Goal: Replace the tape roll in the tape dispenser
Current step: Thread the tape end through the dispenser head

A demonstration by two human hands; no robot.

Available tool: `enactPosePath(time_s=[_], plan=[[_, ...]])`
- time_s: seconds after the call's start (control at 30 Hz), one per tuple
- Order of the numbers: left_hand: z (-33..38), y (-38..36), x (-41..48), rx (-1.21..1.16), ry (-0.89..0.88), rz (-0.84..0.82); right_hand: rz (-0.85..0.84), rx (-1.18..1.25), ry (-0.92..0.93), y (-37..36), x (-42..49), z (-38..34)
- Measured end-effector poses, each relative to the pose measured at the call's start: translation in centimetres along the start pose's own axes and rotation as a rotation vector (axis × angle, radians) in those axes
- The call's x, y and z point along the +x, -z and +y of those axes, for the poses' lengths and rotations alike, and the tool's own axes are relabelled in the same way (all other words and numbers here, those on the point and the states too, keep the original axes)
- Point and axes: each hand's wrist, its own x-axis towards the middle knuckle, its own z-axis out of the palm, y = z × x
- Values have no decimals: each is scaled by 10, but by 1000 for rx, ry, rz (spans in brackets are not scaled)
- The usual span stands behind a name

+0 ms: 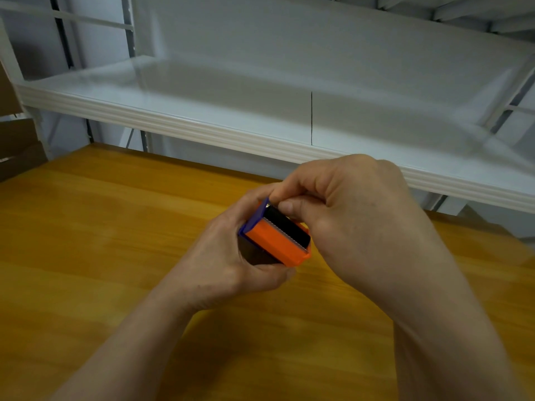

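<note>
A: Any branding or text on it?
B: None legible. Tape dispenser [275, 241] was orange body, blue side plate, serrated metal blade along a black inner strip.
A: Location?
B: Held above the wooden table [101, 227], in front of a white shelf [202, 111]. Left hand [228, 264] was wrapped tight around its underside. Right hand [347, 209] had thumb and fingertips pinched together at its top edge.

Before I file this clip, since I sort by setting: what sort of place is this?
Probably a stockroom or packing area. A white metal shelving unit stands behind a wooden table, cardboard boxes sit at the left edge, and both hands work on a tape dispenser.
</note>
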Motion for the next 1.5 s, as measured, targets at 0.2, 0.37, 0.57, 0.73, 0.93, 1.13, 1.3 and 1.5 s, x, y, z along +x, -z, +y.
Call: enactPosePath(time_s=[0.2,0.37,0.57,0.73,0.93,1.13,1.3,1.5], plan=[[-1,1,0,-2,10,15,-81,-37,-31,3,0,-7],[-1,1,0,-15,15,3,-97,-18,-25,6,3,-6],[-2,-1,0,-23,15,5,96,92,108,-8,6,12],[-2,-2,0,-4,13,19,176,80,145,-14,8,16],[0,-5,-1,-5,-1,26,202,111,140,-17,9,16],[-1,-1,0,-27,-32,63,199,250,125,-18,9,19],[-1,3,0,-78,-47,66,167,317,83,-10,5,16],[1,1,0,-28,-55,23,21,286,-28,2,2,10]])
